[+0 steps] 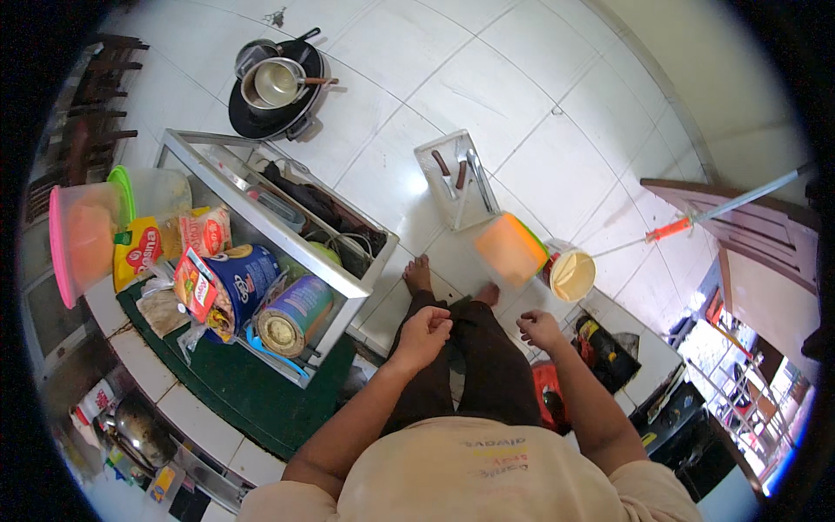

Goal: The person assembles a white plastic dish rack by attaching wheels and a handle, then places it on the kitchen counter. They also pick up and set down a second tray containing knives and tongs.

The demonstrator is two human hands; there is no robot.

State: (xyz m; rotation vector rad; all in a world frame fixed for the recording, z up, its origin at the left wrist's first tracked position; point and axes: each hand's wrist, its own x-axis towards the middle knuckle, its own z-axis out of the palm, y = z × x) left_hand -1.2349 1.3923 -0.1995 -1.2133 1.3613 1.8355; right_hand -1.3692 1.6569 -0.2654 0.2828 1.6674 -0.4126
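My left hand (pixel 424 337) hangs in front of my lap with its fingers curled in, and nothing shows in it. To its right, my right hand (pixel 541 329) is also loosely closed, and no object shows in it either. Neither hand touches anything around it. Left of my left hand stands an aluminium-framed glass case (pixel 270 222), with a blue-green can (pixel 294 315) and a dark blue tub (pixel 239 283) at its near side. Ahead of my feet, a white tray (pixel 442 146) on the floor holds brown-handled knives (pixel 442 165) and a long metal utensil (pixel 480 178).
An orange container with a green rim (pixel 511 250) and a cream tub (pixel 572 276) stand beyond my right hand. Pots (pixel 277 83) sit on a black round base at the far left. A pink-lidded container (pixel 87 244) is at the left. A brown door (pixel 739 217) is at the right.
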